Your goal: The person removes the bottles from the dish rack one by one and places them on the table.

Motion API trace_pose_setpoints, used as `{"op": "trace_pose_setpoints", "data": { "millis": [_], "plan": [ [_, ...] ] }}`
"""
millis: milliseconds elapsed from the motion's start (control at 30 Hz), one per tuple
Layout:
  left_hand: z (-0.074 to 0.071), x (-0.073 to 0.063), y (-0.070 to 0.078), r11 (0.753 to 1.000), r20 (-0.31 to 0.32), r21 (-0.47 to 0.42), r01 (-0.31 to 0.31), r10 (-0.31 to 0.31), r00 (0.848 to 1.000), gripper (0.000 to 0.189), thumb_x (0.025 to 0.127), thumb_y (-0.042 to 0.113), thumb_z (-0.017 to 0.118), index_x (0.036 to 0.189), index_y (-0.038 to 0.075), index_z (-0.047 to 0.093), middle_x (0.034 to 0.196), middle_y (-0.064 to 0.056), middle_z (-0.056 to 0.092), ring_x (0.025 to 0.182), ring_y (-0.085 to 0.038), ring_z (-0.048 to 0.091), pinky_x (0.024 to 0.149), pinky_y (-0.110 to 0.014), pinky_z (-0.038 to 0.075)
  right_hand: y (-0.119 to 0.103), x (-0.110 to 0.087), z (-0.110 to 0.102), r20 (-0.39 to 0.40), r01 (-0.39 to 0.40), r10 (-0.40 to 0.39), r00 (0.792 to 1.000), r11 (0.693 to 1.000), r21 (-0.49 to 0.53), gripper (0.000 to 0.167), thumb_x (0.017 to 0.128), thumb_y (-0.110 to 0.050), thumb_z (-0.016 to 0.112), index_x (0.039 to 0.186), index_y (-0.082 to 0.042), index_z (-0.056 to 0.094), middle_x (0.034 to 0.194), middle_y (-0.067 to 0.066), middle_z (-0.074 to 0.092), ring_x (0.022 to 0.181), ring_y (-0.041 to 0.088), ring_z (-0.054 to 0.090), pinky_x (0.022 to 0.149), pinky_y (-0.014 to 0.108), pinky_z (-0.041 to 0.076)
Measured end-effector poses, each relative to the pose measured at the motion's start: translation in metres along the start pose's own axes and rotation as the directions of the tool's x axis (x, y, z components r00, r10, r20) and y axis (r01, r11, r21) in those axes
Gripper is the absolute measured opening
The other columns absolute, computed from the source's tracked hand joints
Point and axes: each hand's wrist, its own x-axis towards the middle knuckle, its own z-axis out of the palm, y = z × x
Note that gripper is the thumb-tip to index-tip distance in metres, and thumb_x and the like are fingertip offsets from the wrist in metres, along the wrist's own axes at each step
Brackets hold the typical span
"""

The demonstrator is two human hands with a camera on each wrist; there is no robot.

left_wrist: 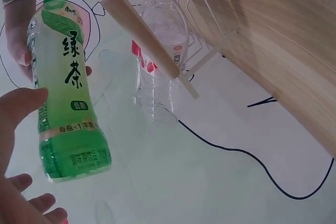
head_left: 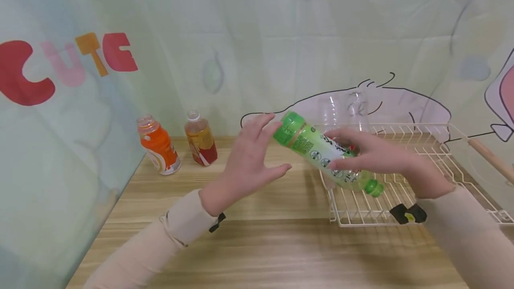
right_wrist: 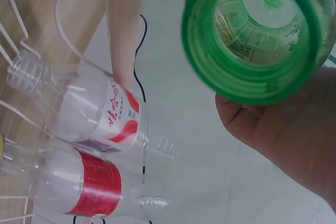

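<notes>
Tilted in mid-air over the left end of a white wire rack is a green tea bottle [head_left: 311,148], its base up to the left and its uncapped neck down to the right. My right hand [head_left: 375,153] grips it round the middle. The left hand [head_left: 250,159] has its thumb and fingers spread beside the base. In the left wrist view the bottle [left_wrist: 73,95] shows its green label, with the left thumb overlapping its side. The right wrist view looks into the bottle's open mouth [right_wrist: 194,40].
The wire rack [head_left: 385,225] with a wooden handle [head_left: 491,159] stands at the right. Inside it are clear plastic bottles, one with a red label [right_wrist: 97,182]. At the back left stand an orange-wrapped bottle [head_left: 158,146] and a red-and-yellow bottle [head_left: 201,139]. A printed curtain [head_left: 257,57] hangs behind.
</notes>
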Motion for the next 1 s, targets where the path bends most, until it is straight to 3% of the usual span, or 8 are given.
{"op": "trace_pose_setpoints", "data": {
  "millis": [233,367,500,1000],
  "plan": [
    [0.002,0.0,0.01,0.995,0.049,0.03,-0.09,0.089,0.995,0.079,0.069,0.034,0.084,0.132,0.005,0.047,0.139,-0.013,0.043,0.13,-0.028,0.038,0.111,-0.044,0.031,-0.004,0.002,0.01,0.046,-0.005,0.005,0.999,1.0,0.015,0.067,0.086,-0.029,0.072,0.143,-0.013,0.041,0.121,0.014,0.056,0.093,0.026,0.06,0.068,0.034,0.057],
    [0.005,-0.002,0.014,0.994,0.091,0.038,-0.102,0.098,0.991,0.075,0.071,0.034,0.083,0.132,0.006,0.05,0.137,-0.012,0.045,0.13,-0.026,0.039,0.112,-0.05,0.028,-0.005,0.002,0.015,0.069,-0.038,0.037,0.997,0.999,0.015,0.07,0.085,-0.03,0.073,0.144,-0.014,0.04,0.125,0.016,0.052,0.094,0.027,0.06,0.068,0.034,0.057],
    [0.008,-0.004,0.017,0.992,0.128,0.049,-0.114,0.107,0.986,0.071,0.072,0.034,0.082,0.13,0.008,0.052,0.136,-0.011,0.046,0.129,-0.026,0.04,0.111,-0.053,0.029,-0.006,0.004,0.019,0.098,-0.024,0.023,0.995,1.0,0.002,0.07,0.085,-0.03,0.073,0.144,-0.013,0.04,0.122,0.015,0.053,0.093,0.027,0.059,0.067,0.033,0.057],
    [0.018,-0.009,0.022,0.974,0.213,0.12,-0.193,0.165,0.963,0.065,0.072,0.037,0.082,0.126,0.01,0.056,0.131,-0.01,0.053,0.128,-0.027,0.045,0.112,-0.052,0.029,-0.009,0.008,0.025,0.112,0.01,-0.002,0.994,0.997,-0.072,0.065,0.084,-0.033,0.073,0.139,-0.012,0.047,0.119,0.008,0.056,0.098,0.024,0.056,0.071,0.031,0.055]
  ]
}}
